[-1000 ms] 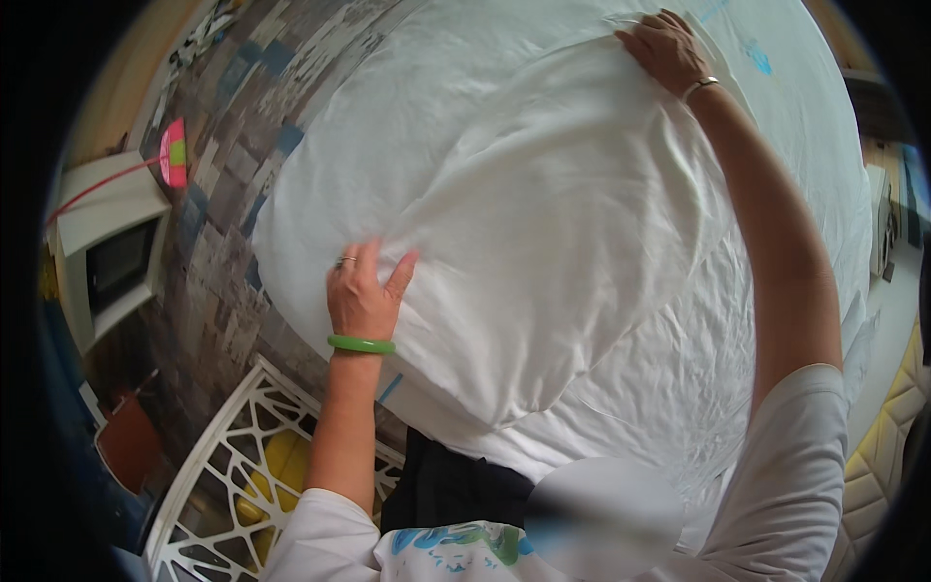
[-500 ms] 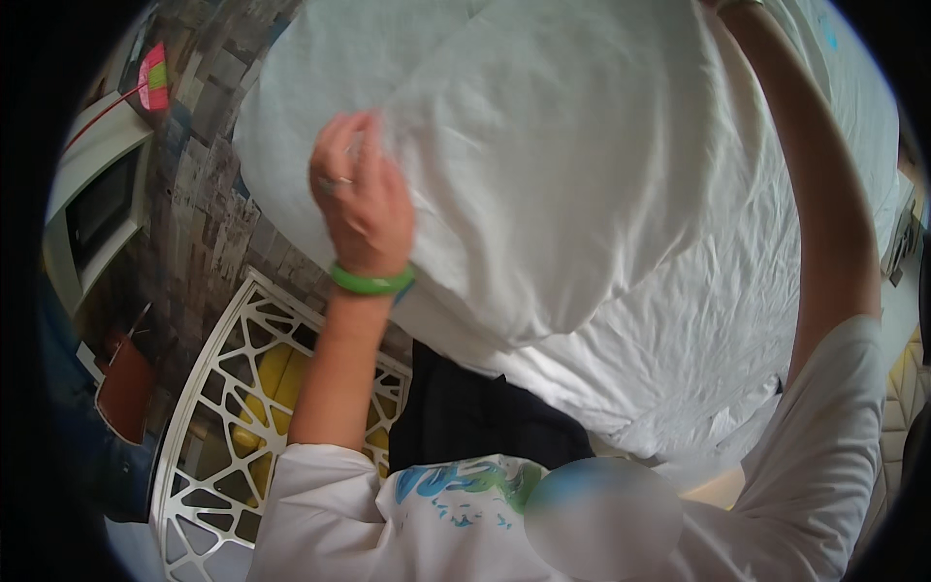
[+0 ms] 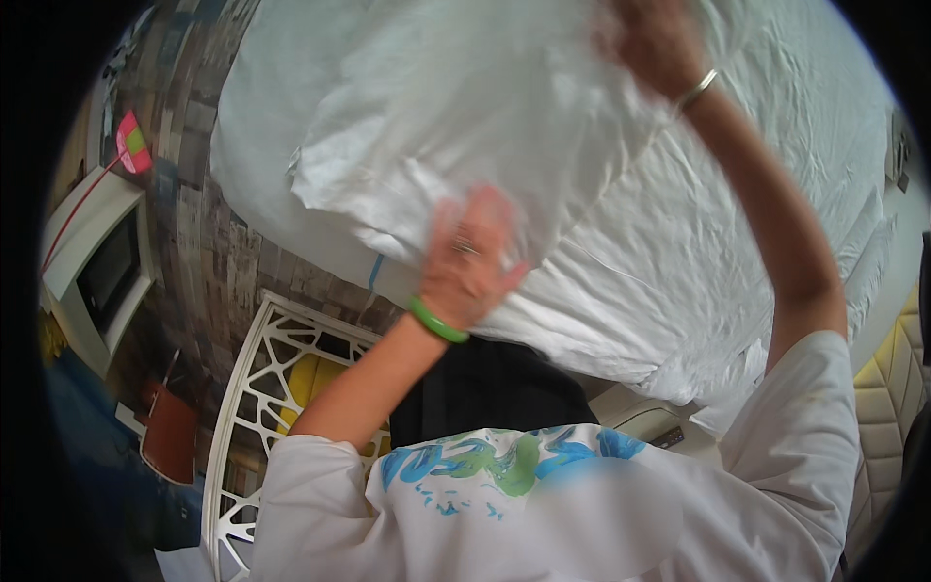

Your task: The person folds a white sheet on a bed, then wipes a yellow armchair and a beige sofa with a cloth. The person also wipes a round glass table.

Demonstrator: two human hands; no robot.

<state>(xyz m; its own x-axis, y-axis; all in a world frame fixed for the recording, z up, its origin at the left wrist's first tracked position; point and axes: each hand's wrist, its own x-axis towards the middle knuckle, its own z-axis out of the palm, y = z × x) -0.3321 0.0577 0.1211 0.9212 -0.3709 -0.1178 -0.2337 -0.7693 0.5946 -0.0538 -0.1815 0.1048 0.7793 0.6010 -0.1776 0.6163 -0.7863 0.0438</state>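
A large white sheet (image 3: 446,116) lies in loose folds over a bed that is covered with more wrinkled white bedding (image 3: 669,262). My left hand (image 3: 470,257), with a ring and a green bangle, rests palm down at the sheet's near edge. Its fingers look stretched and its thumb stands apart, though motion blurs them. Farther away, at the top right, my right hand (image 3: 655,44) is over the sheet, wearing a silver bangle (image 3: 696,89). Blur hides its fingers, so I cannot tell whether it grips the cloth.
A white lattice panel (image 3: 240,427) stands at the near left, with something yellow behind it. Wood-patterned flooring (image 3: 194,223) runs along the bed's left side. Beyond are a white-framed unit (image 3: 126,291) and a pink-and-green item (image 3: 132,144) on a red stick. Cream quilted padding (image 3: 878,427) lies at the right.
My left hand has moved right and nearer to me. My right hand has come back from the far edge toward the left. The sheet's left part is now bunched and drawn inward.
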